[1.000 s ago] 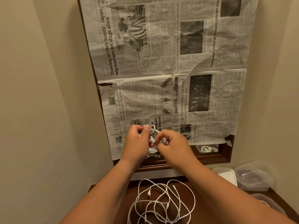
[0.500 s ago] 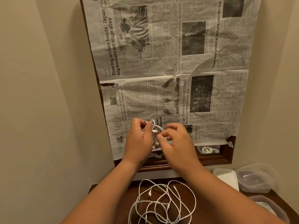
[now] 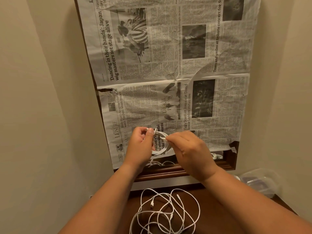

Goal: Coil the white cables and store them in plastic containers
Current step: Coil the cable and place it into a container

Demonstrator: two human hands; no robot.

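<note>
Since half a second ago the hands have drawn slightly apart, so more of the coiled cable point(image 3: 160, 145) shows between them. It is held up in the air in front of the newspaper point(image 3: 168, 65), above the table. The left hand point(image 3: 140, 147) pinches the coil's upper left edge between thumb and curled fingers. The right hand point(image 3: 190, 152) pinches a strand at the coil's right side with its fingertips, fingers curled in. The loose cables point(image 3: 165, 211) lie in the same tangle on the brown table point(image 3: 133, 201), between the two forearms and touching neither hand. The plastic container point(image 3: 260, 181) sits at the far right of the table, as before. The white flat item beside it a moment ago is now almost wholly hidden by the right arm, and the second container seen earlier at the lower right no longer shows.

Hidden or unclear: the lower part of the coil sits behind the left palm, the number of loops can't be counted, and the cable end is not clear. What the container holds is blurred. Below the newspaper's bottom edge, inside the wooden frame point(image 3: 168, 173), more white cable point(image 3: 158, 163) shows, whether real or reflected I cannot tell. The bottom of the tangle is cut off by the frame edge
</note>
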